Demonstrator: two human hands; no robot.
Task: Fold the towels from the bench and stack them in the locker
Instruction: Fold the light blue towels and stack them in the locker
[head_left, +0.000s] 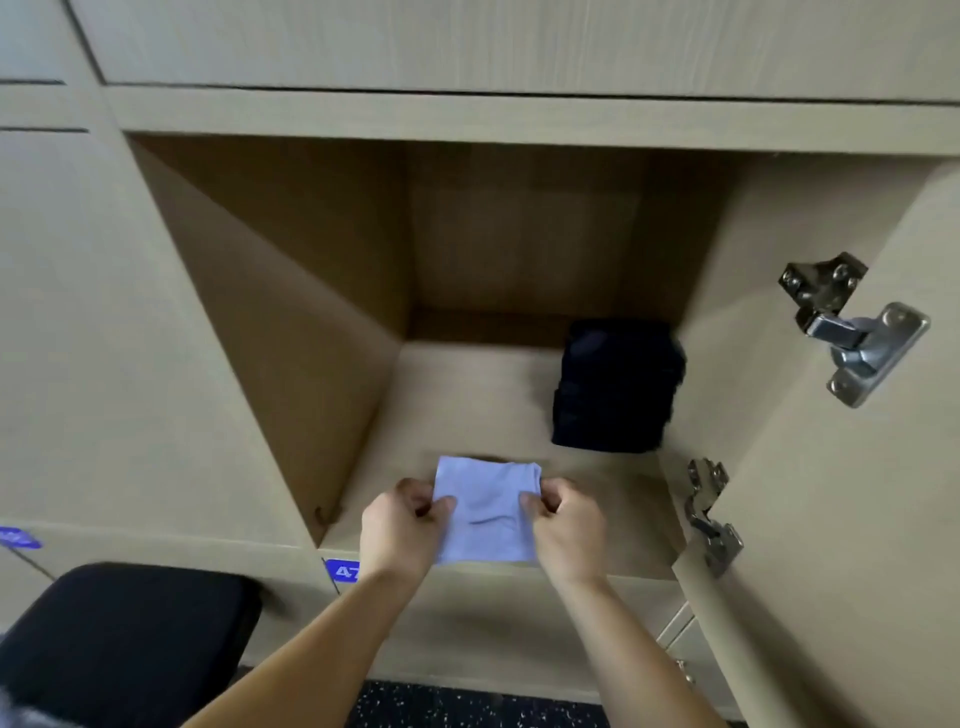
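L hand (400, 525) & R hand (566, 525) each pinch a side of folded towel (485, 514) over locker (467, 405) floor's front edge; dark stack (618, 384) lies beyond, back-right corner, R hand nearer.

Open locker (467, 405): the floor lies bare from the front lip to the rear wall at left and centre, with clear height above it. A dark stack (618, 384) fills the rear right corner, at 1 o'clock from the hands, just beside the right wall. The left hand (400, 525) and right hand (566, 525) pinch a towel (485, 512) at the front lip, at 6 o'clock of the opening, taking up the middle of the entrance; gaps remain on either side. The door (831, 519) stands open at 3 o'clock, and its upper hinge (852, 327) and lower hinge (709, 514) jut out along the right edge. The worktop (119, 639) sits at 8 o'clock, below the opening.
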